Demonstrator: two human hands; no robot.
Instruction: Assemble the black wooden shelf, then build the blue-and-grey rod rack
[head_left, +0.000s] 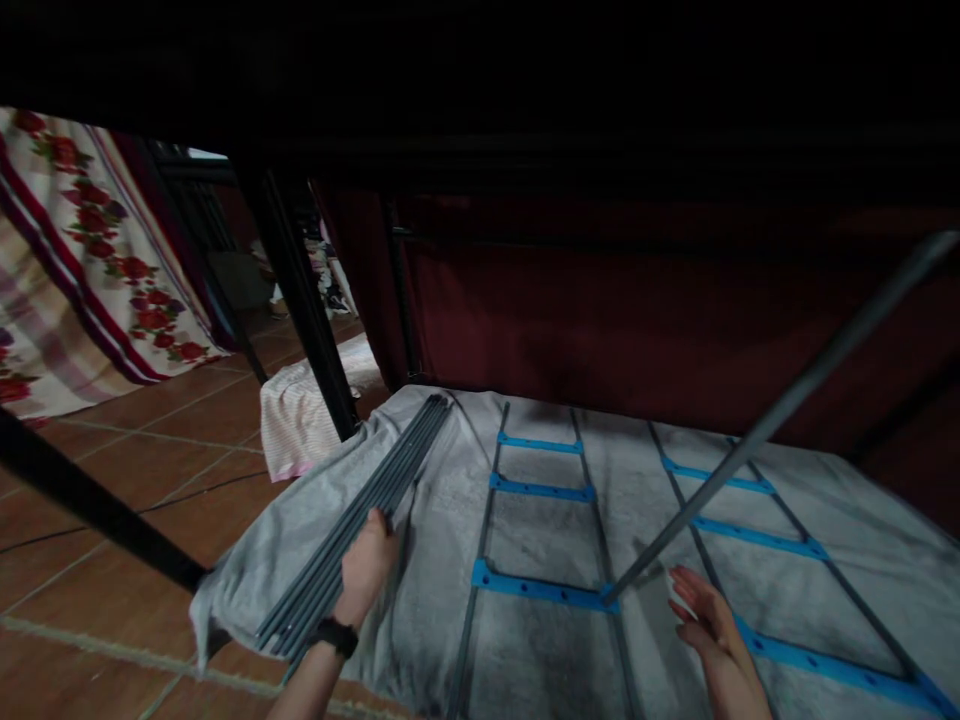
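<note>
My left hand point(367, 565) is closed at the right side of a bundle of thin grey rods point(390, 470), which lies lengthwise on the grey cloth; some of its fingers are hidden. To the right lies a ladder-like frame of grey rods with blue crosspieces point(541, 590). A single long rod point(750, 440) rises from the right end of its nearest crosspiece and slants to the upper right in view. My right hand point(712, 625) is open and holds nothing, fingers apart, between this frame and a second similar frame point(825, 665) further right.
Grey cloth point(427, 630) covers the low surface. Black posts point(300, 300) stand at the left, and a dark beam spans overhead. Dark red fabric point(585, 320) closes off the back. Beyond are a tiled floor point(187, 460), a striped cloth point(304, 415) and a flowered curtain point(105, 260).
</note>
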